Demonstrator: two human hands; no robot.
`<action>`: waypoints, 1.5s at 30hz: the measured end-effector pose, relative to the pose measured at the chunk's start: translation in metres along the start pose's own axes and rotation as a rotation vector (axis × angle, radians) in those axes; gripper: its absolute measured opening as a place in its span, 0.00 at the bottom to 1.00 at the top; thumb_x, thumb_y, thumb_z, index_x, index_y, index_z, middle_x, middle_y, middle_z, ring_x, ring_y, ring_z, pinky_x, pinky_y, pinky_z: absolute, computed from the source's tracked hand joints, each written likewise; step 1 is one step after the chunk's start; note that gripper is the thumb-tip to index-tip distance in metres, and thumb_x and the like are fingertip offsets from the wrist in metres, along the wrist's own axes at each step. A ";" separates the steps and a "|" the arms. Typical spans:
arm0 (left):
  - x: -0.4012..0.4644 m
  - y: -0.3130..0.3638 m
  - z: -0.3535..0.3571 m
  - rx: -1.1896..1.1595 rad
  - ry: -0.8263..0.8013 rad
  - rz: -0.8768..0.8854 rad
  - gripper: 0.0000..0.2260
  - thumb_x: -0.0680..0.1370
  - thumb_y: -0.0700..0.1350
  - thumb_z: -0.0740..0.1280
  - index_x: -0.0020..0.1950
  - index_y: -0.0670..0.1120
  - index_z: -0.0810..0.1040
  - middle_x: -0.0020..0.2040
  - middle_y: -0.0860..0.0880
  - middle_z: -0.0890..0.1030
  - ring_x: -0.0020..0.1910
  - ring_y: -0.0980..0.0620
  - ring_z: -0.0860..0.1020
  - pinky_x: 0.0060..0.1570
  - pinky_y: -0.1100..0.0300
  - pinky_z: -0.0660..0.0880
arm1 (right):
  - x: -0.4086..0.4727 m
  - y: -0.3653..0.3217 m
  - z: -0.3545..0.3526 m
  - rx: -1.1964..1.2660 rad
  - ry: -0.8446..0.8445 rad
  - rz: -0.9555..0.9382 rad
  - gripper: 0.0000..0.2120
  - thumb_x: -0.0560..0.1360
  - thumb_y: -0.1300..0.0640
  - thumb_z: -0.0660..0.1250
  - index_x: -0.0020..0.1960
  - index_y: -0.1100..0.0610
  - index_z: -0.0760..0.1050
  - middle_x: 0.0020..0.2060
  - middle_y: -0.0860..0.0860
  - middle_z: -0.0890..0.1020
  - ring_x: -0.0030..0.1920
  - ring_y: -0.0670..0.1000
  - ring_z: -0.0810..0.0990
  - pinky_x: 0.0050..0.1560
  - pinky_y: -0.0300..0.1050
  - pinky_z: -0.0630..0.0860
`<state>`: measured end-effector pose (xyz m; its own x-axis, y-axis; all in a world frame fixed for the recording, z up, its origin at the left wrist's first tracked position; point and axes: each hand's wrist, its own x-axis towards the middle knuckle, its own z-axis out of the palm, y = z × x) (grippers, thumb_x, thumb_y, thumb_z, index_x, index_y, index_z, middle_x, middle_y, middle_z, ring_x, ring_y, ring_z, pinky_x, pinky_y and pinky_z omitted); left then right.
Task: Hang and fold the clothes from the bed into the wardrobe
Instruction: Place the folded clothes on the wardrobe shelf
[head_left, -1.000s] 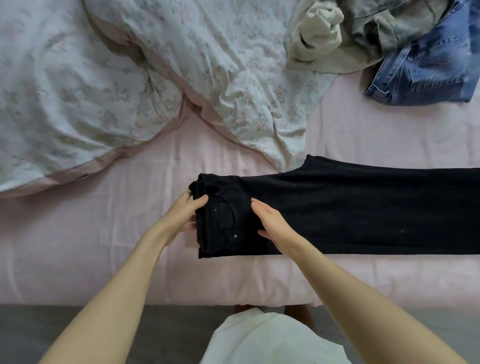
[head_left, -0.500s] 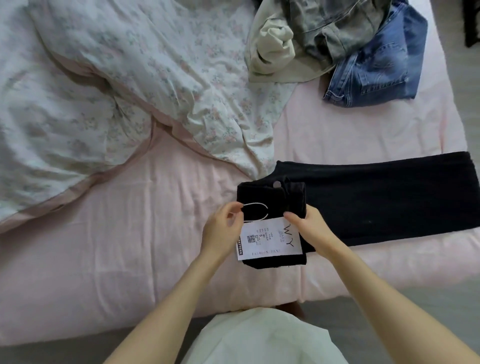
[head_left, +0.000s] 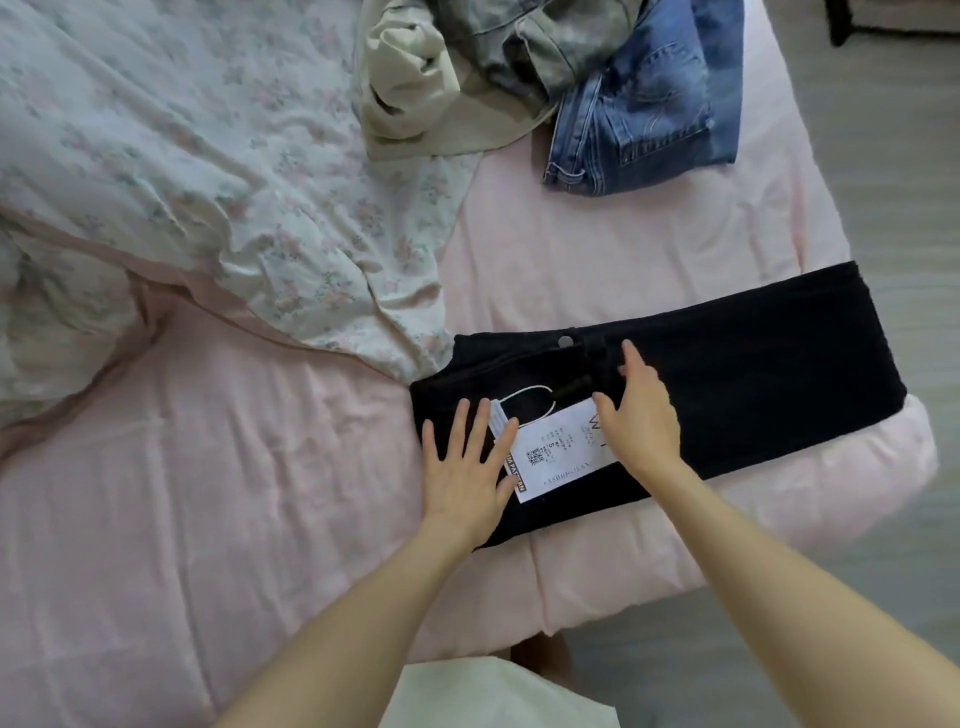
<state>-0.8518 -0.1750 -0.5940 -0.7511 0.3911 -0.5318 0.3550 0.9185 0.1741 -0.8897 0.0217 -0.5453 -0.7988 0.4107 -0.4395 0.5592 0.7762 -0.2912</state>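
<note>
Black jeans (head_left: 753, 364) lie folded over on the pink bed sheet (head_left: 208, 493) near the bed's right corner, waistband button facing up. A white paper tag (head_left: 558, 454) on a looped string rests on top of them. My left hand (head_left: 465, 467) lies flat with spread fingers on the jeans' left end, partly over the tag. My right hand (head_left: 641, 410) presses flat on the fold, covering the tag's right side. Blue jeans (head_left: 649, 114) and a crumpled beige and grey garment pile (head_left: 467, 67) lie at the far side of the bed.
A floral duvet (head_left: 182, 182) is bunched over the left and middle of the bed. Grey floor (head_left: 893, 364) runs along the bed's right edge and in front. A dark furniture leg (head_left: 841, 21) stands at the top right.
The waist end has been folded over the legs, turning the tag upward. Both hands let go of the cloth and now lie flat on it. The view has shifted left.
</note>
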 end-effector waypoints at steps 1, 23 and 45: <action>0.003 0.000 0.003 0.011 -0.008 0.000 0.28 0.81 0.62 0.45 0.73 0.57 0.31 0.72 0.49 0.28 0.74 0.44 0.31 0.68 0.37 0.33 | -0.001 0.000 0.004 -0.120 0.051 -0.071 0.31 0.77 0.56 0.62 0.76 0.53 0.53 0.70 0.56 0.66 0.69 0.58 0.66 0.65 0.57 0.67; -0.007 -0.027 -0.022 -1.554 -0.034 -0.658 0.20 0.74 0.43 0.72 0.62 0.45 0.70 0.59 0.49 0.78 0.54 0.54 0.78 0.51 0.59 0.75 | -0.032 0.032 0.023 -0.288 0.027 0.054 0.29 0.77 0.57 0.63 0.75 0.46 0.57 0.72 0.57 0.57 0.70 0.57 0.58 0.67 0.57 0.56; 0.015 0.052 -0.179 -1.459 -0.181 -0.182 0.05 0.78 0.45 0.62 0.48 0.45 0.76 0.37 0.48 0.85 0.38 0.50 0.84 0.34 0.60 0.79 | -0.111 -0.005 -0.047 0.416 0.015 -0.024 0.26 0.70 0.55 0.64 0.67 0.44 0.65 0.51 0.42 0.77 0.44 0.46 0.77 0.42 0.43 0.74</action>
<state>-0.9448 -0.1110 -0.4445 -0.6059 0.3551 -0.7119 -0.6763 0.2413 0.6960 -0.8140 -0.0056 -0.4548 -0.8139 0.4044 -0.4172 0.5801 0.5270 -0.6211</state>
